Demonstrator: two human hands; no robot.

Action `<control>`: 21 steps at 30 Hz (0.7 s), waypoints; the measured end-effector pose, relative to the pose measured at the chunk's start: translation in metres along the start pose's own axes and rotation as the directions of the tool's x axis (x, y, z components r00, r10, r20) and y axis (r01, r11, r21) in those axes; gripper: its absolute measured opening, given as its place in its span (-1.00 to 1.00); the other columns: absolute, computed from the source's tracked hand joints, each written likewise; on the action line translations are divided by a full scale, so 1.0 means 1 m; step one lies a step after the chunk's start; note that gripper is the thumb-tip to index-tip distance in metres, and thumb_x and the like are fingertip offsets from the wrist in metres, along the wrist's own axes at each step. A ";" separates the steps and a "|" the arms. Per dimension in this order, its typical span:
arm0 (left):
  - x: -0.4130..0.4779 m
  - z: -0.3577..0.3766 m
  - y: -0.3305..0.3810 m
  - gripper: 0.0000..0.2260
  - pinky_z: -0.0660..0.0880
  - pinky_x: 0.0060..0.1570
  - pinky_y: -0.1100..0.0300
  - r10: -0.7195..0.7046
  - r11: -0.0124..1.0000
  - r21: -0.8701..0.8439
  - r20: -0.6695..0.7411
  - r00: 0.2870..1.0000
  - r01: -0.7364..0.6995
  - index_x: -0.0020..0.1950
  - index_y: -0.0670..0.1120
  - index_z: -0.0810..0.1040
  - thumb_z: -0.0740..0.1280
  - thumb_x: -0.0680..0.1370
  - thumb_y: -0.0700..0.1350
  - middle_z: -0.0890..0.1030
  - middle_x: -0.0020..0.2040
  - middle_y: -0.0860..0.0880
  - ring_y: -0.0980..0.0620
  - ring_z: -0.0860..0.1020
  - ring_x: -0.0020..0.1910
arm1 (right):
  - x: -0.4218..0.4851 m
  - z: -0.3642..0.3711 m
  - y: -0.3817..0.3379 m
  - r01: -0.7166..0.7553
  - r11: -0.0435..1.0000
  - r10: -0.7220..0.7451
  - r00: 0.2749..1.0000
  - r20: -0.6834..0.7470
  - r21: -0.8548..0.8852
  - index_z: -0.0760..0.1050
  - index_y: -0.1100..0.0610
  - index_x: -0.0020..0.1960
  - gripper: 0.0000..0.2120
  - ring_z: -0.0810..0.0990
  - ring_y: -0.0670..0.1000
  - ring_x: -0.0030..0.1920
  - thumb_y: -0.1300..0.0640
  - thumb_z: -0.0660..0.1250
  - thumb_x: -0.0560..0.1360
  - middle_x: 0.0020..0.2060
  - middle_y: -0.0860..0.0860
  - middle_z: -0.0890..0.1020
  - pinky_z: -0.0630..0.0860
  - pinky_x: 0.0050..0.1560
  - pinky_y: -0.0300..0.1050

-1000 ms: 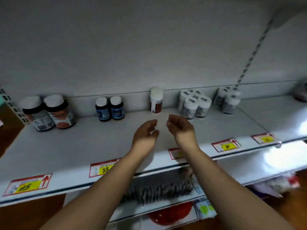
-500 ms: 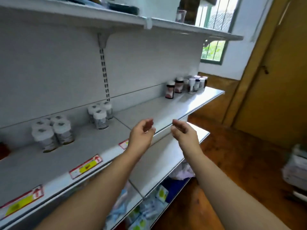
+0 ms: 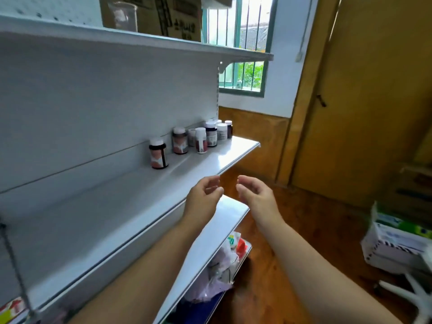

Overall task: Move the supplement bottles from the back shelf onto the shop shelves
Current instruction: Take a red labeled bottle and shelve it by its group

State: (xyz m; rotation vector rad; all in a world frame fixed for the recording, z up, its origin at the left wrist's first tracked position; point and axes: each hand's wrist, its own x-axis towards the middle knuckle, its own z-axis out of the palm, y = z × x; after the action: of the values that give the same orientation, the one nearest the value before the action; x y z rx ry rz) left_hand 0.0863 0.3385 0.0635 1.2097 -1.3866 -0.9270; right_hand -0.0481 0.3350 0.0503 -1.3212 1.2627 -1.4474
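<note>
Several supplement bottles (image 3: 201,137) with white caps stand in a loose row along the back of a white shop shelf (image 3: 112,206), near its far right end. The nearest one, a dark bottle (image 3: 158,155), stands a little apart to the left. My left hand (image 3: 203,199) and my right hand (image 3: 253,195) float side by side in front of the shelf's edge, palms turned toward each other, fingers loosely curled, both empty. Neither hand touches a bottle or the shelf.
An upper shelf (image 3: 140,40) carries a cardboard box (image 3: 168,15). A lower shelf (image 3: 217,239) and bagged goods (image 3: 224,258) lie below. A barred window (image 3: 243,43), a brown door (image 3: 374,90), a wooden floor and stacked boxes (image 3: 397,242) are at the right.
The view has swung right along the shelving. The earlier bottle groups slid out of sight and the far-end row of bottles came closer. Both hands stay empty and held together.
</note>
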 end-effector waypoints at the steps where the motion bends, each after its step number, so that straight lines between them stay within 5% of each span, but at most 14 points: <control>1: 0.019 0.011 -0.008 -0.77 0.42 -0.04 0.38 0.005 1.000 0.000 -0.011 1.000 -0.005 0.16 -0.03 0.49 0.29 0.52 -0.22 0.57 0.12 0.00 0.04 0.53 0.14 | 0.021 -0.002 0.008 0.006 1.000 -0.006 1.000 0.019 0.010 0.50 0.05 0.17 -0.76 0.56 -0.16 0.00 0.16 0.30 0.51 -0.04 -0.16 0.59 0.52 -0.09 -0.40; 6: 0.125 0.047 -0.020 -0.73 0.45 -0.02 0.32 -0.034 0.999 -0.013 -0.094 0.995 0.033 0.24 -0.11 0.48 0.27 0.53 -0.22 0.56 0.19 -0.05 0.05 0.53 0.08 | 0.142 -0.010 0.027 -0.040 0.999 0.038 0.996 0.081 0.021 0.50 0.11 0.20 -0.72 0.57 -0.12 -0.01 0.19 0.32 0.49 0.03 -0.03 0.60 0.51 -0.22 -0.45; 11: 0.210 0.070 -0.020 -0.73 0.41 0.05 0.22 -0.060 0.998 -0.006 -0.186 0.981 0.060 0.23 -0.09 0.48 0.27 0.53 -0.23 0.56 0.14 -0.04 0.07 0.51 0.05 | 0.246 -0.023 0.038 -0.082 0.996 0.076 0.984 0.161 0.033 0.50 0.13 0.19 -0.71 0.57 0.00 0.09 0.20 0.34 0.47 0.08 0.04 0.61 0.51 0.13 -0.14; 15: 0.261 0.084 -0.039 -0.74 0.38 0.06 0.24 -0.084 0.995 0.034 -0.280 0.956 0.097 0.20 -0.09 0.49 0.28 0.52 -0.24 0.57 0.11 -0.03 0.07 0.52 0.04 | 0.318 -0.019 0.057 -0.116 0.992 0.097 0.958 0.269 0.054 0.49 0.18 0.21 -0.71 0.55 -0.02 0.04 0.23 0.32 0.49 0.01 0.03 0.58 0.47 0.08 -0.18; 21: 0.319 0.099 -0.075 -0.82 0.38 0.07 0.23 -0.142 0.984 -0.003 -0.602 0.786 0.177 0.06 -0.02 0.50 0.27 0.52 -0.25 0.58 0.00 -0.02 0.04 0.52 0.01 | 0.415 0.012 0.100 -0.152 0.988 0.116 0.845 0.522 0.026 0.51 0.18 0.16 -0.75 0.54 -0.06 -0.05 0.27 0.34 0.48 -0.04 0.02 0.59 0.47 -0.06 -0.23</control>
State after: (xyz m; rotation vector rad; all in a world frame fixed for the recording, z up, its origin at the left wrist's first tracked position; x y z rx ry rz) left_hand 0.0145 0.0043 0.0394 1.5163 -0.8041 -0.5353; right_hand -0.1036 -0.0883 0.0361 -1.4228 0.9132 -0.9300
